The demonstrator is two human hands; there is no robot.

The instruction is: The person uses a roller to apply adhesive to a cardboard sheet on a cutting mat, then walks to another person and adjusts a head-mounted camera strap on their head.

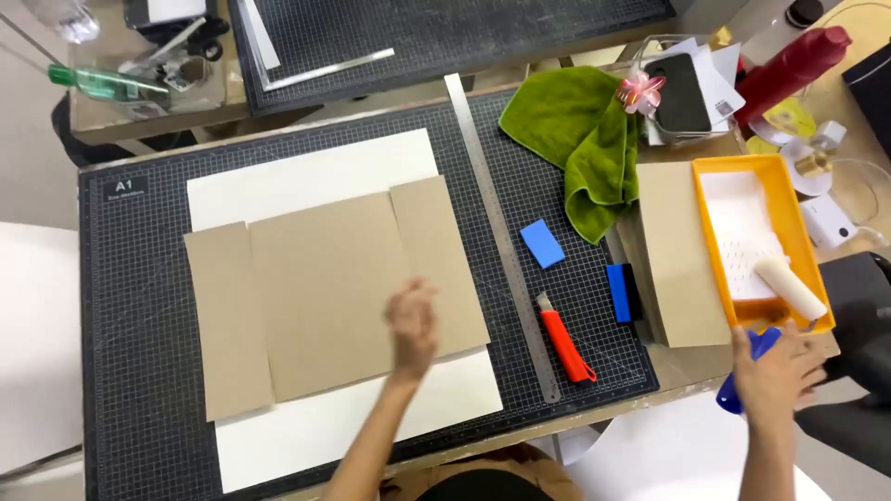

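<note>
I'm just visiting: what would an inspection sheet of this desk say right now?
Surface: dark gridded cutting mat on a wooden table.
Job's things: three brown cardboard panels on a white sheet; yellow tray holding a paint roller.
Clutter: steel ruler, red knife, green cloth, blue blocks.
Hands: left hand on the cardboard; right hand at the roller's blue handle.
Cables: white cable, far right.
Surroundings: second mat beyond.
</note>
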